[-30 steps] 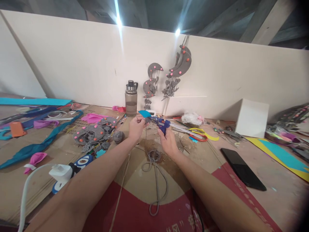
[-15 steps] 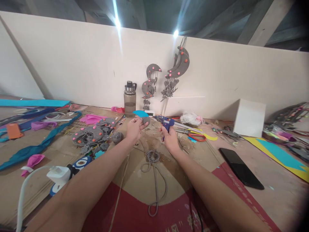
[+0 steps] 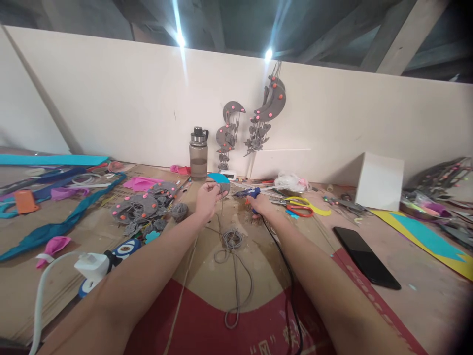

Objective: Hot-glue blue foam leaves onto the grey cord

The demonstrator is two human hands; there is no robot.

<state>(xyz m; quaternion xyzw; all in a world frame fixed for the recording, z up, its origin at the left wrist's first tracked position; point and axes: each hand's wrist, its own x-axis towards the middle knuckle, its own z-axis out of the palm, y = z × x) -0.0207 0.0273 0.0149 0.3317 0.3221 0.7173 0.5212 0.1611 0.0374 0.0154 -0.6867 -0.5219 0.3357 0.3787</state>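
Observation:
Between the closed fingers of my left hand [image 3: 207,199] is a small grey felt piece [image 3: 224,188], with a blue piece [image 3: 219,178] showing behind its top. Grey cord runs down from it to a loose coil [image 3: 232,238] on the cardboard. My right hand [image 3: 260,204] is wrapped round a dark blue glue gun [image 3: 253,193], its nozzle pointing left toward the felt piece without touching it. A black cable hangs from the gun toward the front edge.
A bottle [image 3: 198,155] stands by the wall. Grey felt shapes [image 3: 137,207] and a yarn ball [image 3: 179,211] lie left. To the right are scissors [image 3: 301,207], a black phone [image 3: 366,257] and a white board [image 3: 380,181].
My right hand and the glue gun have lowered slightly, and the gun's nozzle now sits lower. The black cable has come into view beside my right forearm. My left hand still holds the felt.

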